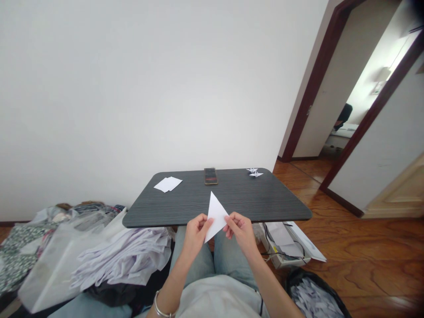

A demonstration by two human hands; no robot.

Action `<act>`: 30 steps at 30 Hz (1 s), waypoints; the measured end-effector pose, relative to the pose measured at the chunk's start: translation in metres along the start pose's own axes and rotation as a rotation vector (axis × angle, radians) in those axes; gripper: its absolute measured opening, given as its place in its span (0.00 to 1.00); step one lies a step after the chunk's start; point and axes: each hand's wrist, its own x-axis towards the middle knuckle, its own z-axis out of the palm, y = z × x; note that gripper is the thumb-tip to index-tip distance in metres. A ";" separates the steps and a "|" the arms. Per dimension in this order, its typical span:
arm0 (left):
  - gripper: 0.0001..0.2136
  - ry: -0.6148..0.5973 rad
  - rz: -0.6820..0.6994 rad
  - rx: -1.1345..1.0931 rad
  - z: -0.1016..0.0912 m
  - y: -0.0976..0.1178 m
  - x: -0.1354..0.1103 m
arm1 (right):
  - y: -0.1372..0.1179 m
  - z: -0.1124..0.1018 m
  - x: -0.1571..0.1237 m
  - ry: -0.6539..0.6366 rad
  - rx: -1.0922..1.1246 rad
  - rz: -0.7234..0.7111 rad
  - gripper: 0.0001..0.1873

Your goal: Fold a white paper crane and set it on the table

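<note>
I hold a white paper folded into a triangle [216, 213] over my lap, just in front of the near edge of the dark grey table [265, 203]. My left hand [195, 232] pinches the triangle's left edge with thumb and fingers. My right hand [240, 227] pinches its right corner. The triangle's tip points up and away from me.
On the table lie a small stack of white paper sheets [168, 183] at the far left, a dark phone [210, 176] at the far middle, and two folded paper cranes [255, 172] at the far right. Piled clothes and bags [99, 256] lie left; a box [285, 247] and a paper-filled bin [314, 296] sit right.
</note>
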 end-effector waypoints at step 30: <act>0.14 -0.059 -0.002 -0.068 -0.002 -0.003 -0.001 | 0.001 -0.006 0.002 0.234 0.084 -0.104 0.15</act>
